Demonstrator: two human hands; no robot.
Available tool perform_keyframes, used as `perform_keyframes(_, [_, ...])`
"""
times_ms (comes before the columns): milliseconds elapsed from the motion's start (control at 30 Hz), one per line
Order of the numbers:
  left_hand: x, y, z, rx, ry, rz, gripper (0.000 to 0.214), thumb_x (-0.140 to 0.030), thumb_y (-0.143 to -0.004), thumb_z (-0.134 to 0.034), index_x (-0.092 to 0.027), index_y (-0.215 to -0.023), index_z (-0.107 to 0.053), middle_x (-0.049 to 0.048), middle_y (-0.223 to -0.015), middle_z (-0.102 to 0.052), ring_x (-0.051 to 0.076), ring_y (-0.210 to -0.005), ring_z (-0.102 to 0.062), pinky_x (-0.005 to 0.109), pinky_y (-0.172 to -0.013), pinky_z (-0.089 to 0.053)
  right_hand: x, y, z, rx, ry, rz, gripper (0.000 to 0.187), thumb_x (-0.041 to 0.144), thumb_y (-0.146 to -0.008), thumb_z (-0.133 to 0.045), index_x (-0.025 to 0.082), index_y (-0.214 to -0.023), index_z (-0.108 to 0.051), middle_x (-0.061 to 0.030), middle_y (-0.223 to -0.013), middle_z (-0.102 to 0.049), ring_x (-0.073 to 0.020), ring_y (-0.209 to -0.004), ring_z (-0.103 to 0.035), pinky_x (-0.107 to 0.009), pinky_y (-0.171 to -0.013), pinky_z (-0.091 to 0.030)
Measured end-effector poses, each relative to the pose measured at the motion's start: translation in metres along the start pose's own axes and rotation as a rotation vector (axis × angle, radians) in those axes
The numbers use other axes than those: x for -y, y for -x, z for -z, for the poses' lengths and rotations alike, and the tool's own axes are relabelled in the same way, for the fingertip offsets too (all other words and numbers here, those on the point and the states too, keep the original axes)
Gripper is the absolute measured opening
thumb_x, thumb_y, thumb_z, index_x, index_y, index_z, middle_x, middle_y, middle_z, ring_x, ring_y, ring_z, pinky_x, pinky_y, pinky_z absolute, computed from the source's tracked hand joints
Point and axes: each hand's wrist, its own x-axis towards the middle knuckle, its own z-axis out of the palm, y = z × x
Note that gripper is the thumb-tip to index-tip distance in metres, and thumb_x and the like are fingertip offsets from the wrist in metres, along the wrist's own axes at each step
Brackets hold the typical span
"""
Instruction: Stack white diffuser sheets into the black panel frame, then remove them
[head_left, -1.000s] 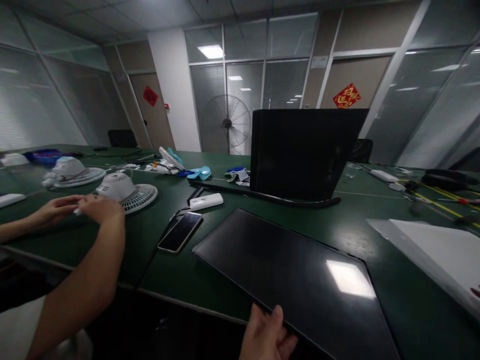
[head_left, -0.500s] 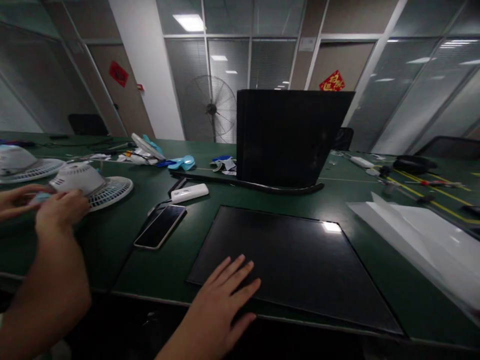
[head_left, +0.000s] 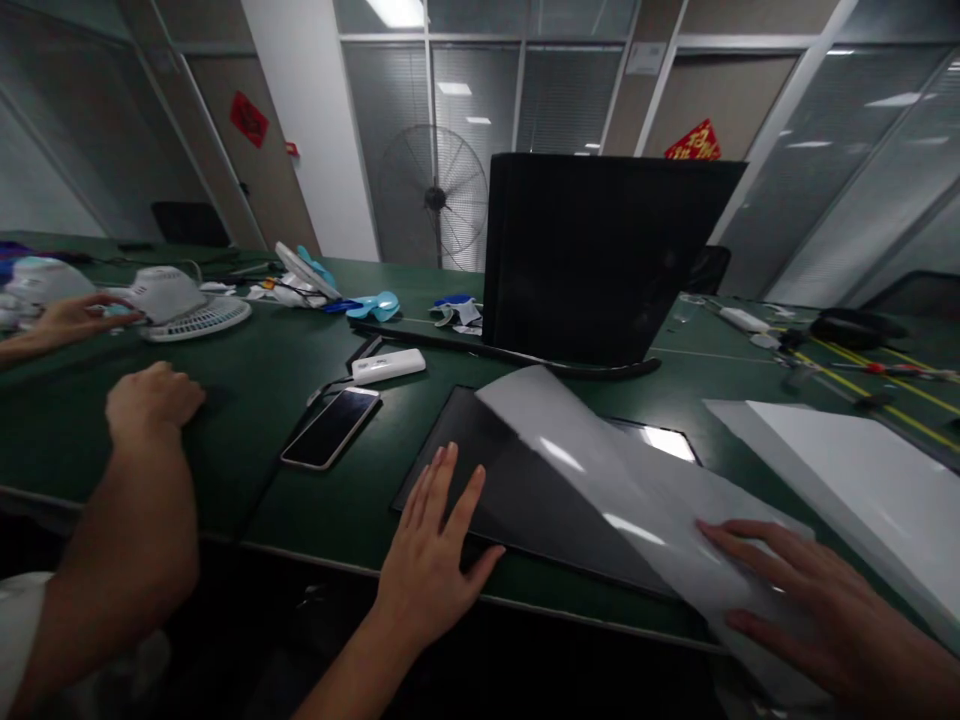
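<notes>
A flat black panel (head_left: 517, 500), like a bare screen, lies on the green table. My left hand (head_left: 435, 555) rests at its near left corner, fingers stretched out and holding nothing. From the right, my right hand (head_left: 810, 590) holds a thin, glossy translucent sheet (head_left: 622, 470), its fingers on the upper face; the underside of the grip is hidden. The sheet slants across the panel, covering its right part, with its far left corner curling up.
More white sheets (head_left: 855, 470) lie at the right. A phone (head_left: 331, 428) and a white device (head_left: 388, 366) sit left of the panel. Behind stands a large black box-like object (head_left: 600, 255). At the left, a co-worker's hands (head_left: 154, 395) are near a white fan (head_left: 169, 295).
My right hand has come into view from the right with a translucent sheet, now over the panel. My left hand stays at the panel's near left. One co-worker's hand has moved off the fan.
</notes>
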Motion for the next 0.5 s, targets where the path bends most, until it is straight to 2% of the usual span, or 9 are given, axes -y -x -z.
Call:
perform_keyframes(67, [0.0,0.005,0.0,-0.091,-0.036,0.0,0.098,-0.031,-0.096,-0.072,-0.026,-0.174,-0.014,0.0172,-0.183,-0.004,0.041,-0.167,-0.02,0.062,-0.127,-0.039,0.021,-0.023,0.004,0.08,0.013,0.104,0.073,0.067,-0.105,-0.054,0.047,-0.17,-0.025,-0.0005,-0.163,-0.044,-0.033,-0.142,-0.052,-0.064,-0.114,-0.054])
perform_keyframes(133, [0.001,0.007,0.002,-0.097,-0.064,-0.018,0.09,-0.027,-0.094,-0.073,-0.034,-0.171,-0.028,0.0131,-0.184,-0.005,0.042,-0.167,-0.02,0.064,-0.128,-0.035,0.037,-0.043,0.007,0.162,-0.028,0.149,0.072,0.065,-0.109,-0.049,0.047,-0.171,-0.018,0.0005,-0.166,-0.038,-0.0346,-0.149,-0.044,-0.072,-0.119,-0.041])
perform_keyframes(167, [0.001,0.007,0.003,-0.067,-0.064,-0.03,0.08,-0.027,-0.093,-0.074,-0.036,-0.165,-0.04,0.0117,-0.183,-0.011,0.042,-0.166,-0.024,0.065,-0.128,-0.035,0.042,-0.051,0.008,0.2,-0.051,0.148,0.069,0.064,-0.11,-0.045,0.047,-0.171,-0.016,0.001,-0.167,-0.036,-0.035,-0.151,-0.04,-0.074,-0.12,-0.037])
perform_keyframes(233, [0.002,0.004,0.006,0.043,-0.022,-0.044,0.055,-0.031,-0.093,-0.073,-0.036,-0.147,-0.063,0.0111,-0.176,-0.037,0.041,-0.16,-0.038,0.065,-0.127,-0.037,0.045,-0.06,0.003,0.253,-0.077,0.133,0.063,0.06,-0.112,-0.038,0.049,-0.17,-0.016,0.0029,-0.168,-0.031,-0.0344,-0.153,-0.035,-0.074,-0.121,-0.034])
perform_keyframes(300, [0.002,-0.001,0.009,0.173,0.046,-0.024,0.041,-0.039,-0.094,-0.072,-0.032,-0.134,-0.073,0.0105,-0.159,-0.061,0.037,-0.15,-0.053,0.062,-0.125,-0.041,0.036,-0.059,-0.009,0.226,-0.049,0.103,0.059,0.057,-0.113,-0.033,0.049,-0.169,-0.019,0.0045,-0.169,-0.029,-0.0333,-0.154,-0.033,-0.072,-0.122,-0.034])
perform_keyframes(333, [0.003,-0.003,0.01,0.23,0.072,-0.006,0.041,-0.043,-0.095,-0.071,-0.03,-0.134,-0.073,0.0102,-0.153,-0.066,0.036,-0.147,-0.057,0.061,-0.125,-0.043,0.028,-0.054,-0.016,0.19,-0.019,0.085,0.058,0.055,-0.113,-0.032,0.049,-0.169,-0.021,0.0049,-0.169,-0.029,-0.0324,-0.154,-0.034,-0.07,-0.123,-0.037])
perform_keyframes(433, [0.003,-0.008,0.011,0.357,0.092,0.015,0.058,-0.054,-0.095,-0.071,-0.027,-0.146,-0.065,0.0115,-0.158,-0.061,0.036,-0.148,-0.055,0.063,-0.124,-0.043,-0.012,-0.029,-0.036,0.047,0.088,-0.005,0.059,0.053,-0.112,-0.032,0.046,-0.17,-0.025,0.0035,-0.168,-0.033,-0.0294,-0.152,-0.038,-0.062,-0.122,-0.046])
perform_keyframes(500, [0.003,-0.01,0.011,0.404,0.081,0.007,0.066,-0.058,-0.096,-0.068,-0.026,-0.153,-0.059,0.0121,-0.165,-0.055,0.038,-0.154,-0.048,0.066,-0.126,-0.038,-0.043,-0.006,-0.039,-0.05,0.139,-0.099,0.063,0.057,-0.111,-0.031,0.037,-0.171,-0.029,-0.0055,-0.165,-0.04,-0.034,-0.147,-0.045,-0.064,-0.118,-0.049])
